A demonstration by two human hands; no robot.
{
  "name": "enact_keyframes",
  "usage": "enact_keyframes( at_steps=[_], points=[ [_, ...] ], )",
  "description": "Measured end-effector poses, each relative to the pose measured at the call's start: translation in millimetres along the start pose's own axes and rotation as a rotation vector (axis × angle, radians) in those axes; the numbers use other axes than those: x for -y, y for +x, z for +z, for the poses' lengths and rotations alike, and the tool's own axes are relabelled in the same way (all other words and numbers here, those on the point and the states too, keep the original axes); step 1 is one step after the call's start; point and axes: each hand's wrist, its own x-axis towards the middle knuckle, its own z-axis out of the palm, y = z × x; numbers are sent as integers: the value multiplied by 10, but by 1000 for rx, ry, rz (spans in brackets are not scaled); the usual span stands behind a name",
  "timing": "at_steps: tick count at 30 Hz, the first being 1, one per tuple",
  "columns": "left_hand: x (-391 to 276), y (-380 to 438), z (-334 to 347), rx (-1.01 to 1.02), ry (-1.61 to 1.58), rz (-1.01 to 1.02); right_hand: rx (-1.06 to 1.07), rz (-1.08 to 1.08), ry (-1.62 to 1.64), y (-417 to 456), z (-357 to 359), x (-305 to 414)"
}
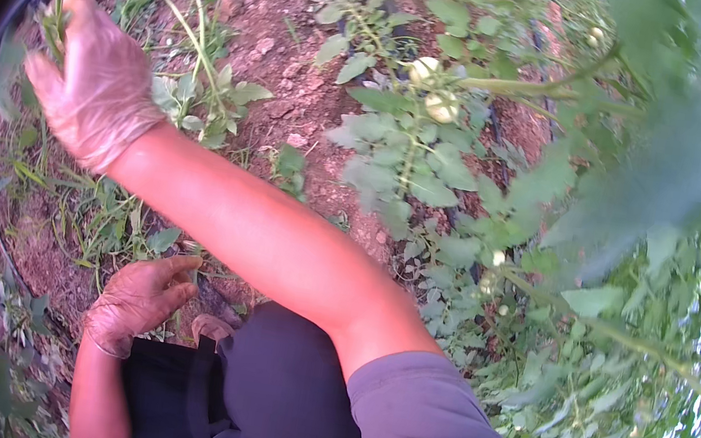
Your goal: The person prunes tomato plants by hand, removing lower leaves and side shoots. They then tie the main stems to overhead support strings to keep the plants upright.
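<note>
My right hand (95, 82), in a thin clear plastic glove, reaches across to the upper left. Its thumb and fingers pinch a small bunch of green stems (56, 15). Cut or pulled leafy shoots (209, 75) lie on the reddish soil just right of that wrist. Lower down, my left hand (141, 300), gloved the same way, hovers near my knee with its fingers curved and thumb apart; nothing shows in it. Low grass and weeds (92, 221) grow between the two hands.
Tomato plants (408, 153) with pale green tomatoes (440, 107) stand on the right, their thick stems (513, 88) leaning over the soil (285, 66). Dark irrigation tubing (496, 129) runs among the leaves. A large blurred leaf (660, 150) hangs close to the camera.
</note>
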Motion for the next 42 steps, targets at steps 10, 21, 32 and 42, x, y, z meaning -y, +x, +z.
enact_keyframes(
  at_steps=[10, 21, 32, 42],
  points=[
    [-35, 68, -39, 29, 41, 42, -7, 782, -406, -2890, -1909, -155],
    [-8, 400, 106, 79, -141, -24, -102, 1374, -876, -5481, -2715, -210],
    [-362, 38, 101, 17, -88, 30, -235, 1312, -493, -5897, -2571, -719],
    [-337, 1, 99, -36, 133, 222, -461, 1106, -114, -4568, -2529, -562]
  ],
)
